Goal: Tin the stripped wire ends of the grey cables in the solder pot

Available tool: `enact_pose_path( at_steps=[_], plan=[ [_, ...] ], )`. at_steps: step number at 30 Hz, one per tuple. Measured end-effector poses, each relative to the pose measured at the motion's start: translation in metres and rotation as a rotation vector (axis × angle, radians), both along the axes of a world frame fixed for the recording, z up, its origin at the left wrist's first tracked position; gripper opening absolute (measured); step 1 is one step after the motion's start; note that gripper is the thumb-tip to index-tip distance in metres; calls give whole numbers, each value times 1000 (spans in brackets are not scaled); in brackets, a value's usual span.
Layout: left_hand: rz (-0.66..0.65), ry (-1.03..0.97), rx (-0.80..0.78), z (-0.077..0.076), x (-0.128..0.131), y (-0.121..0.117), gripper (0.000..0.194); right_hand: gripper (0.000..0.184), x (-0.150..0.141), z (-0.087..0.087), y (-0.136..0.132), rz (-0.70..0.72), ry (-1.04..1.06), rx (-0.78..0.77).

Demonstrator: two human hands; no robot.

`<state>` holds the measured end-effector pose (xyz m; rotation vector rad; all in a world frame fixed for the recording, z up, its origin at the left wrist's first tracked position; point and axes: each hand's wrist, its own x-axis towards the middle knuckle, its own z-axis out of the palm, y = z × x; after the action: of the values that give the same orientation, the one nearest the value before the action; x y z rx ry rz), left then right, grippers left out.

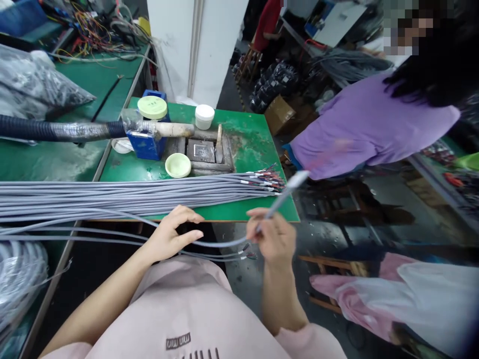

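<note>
A grey cable (224,244) runs from the left, behind my left hand (177,232), and up into my right hand (275,232). The fingers of my right hand are closed round it near its end. That end, with a white band and blurred reddish wires, points up and to the right. My left hand has its thumb and fingers apart and appears to hold nothing. Two more grey cables (220,258) end below, near my lap. Beyond my hands lies a thick bundle of grey cables (149,192), its stripped coloured wire ends at the right.
On the green table (254,134) stand a square metal pot (202,151), a white jar (204,116), a pale green dish (178,165) and a blue holder (147,144) with a hose. A person in purple (348,124) is at the right. Coiled cable (22,279) lies at left.
</note>
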<state>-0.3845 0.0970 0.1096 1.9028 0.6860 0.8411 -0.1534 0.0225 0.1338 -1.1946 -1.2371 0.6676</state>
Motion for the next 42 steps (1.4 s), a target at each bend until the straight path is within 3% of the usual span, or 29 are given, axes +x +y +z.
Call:
enact_pose_path(
  at_steps=[2, 4, 10, 17, 26, 35, 42],
  plan=[
    [41, -133, -179, 0, 3, 0, 26, 24, -14, -5, -9, 248, -250, -207],
    [94, -251, -358, 1, 6, 1, 26, 25, -28, -13, -11, 429, -394, -291],
    [218, -393, -683, -10, 6, -3, 22, 23, -45, -28, -7, 573, -491, -289],
    [109, -489, -868, -28, 6, -13, 27, 22, -58, -22, 3, 425, -472, -201],
    [397, -603, -725, -24, -4, -3, 20, 21, -67, -29, 5, 359, -561, -144],
    [488, -665, -893, -10, 2, -2, 23, 23, -67, -28, 9, 368, -571, -151],
    [515, -799, -996, -10, 11, -6, 24, 21, -72, -31, 7, 347, -511, -142]
  ],
)
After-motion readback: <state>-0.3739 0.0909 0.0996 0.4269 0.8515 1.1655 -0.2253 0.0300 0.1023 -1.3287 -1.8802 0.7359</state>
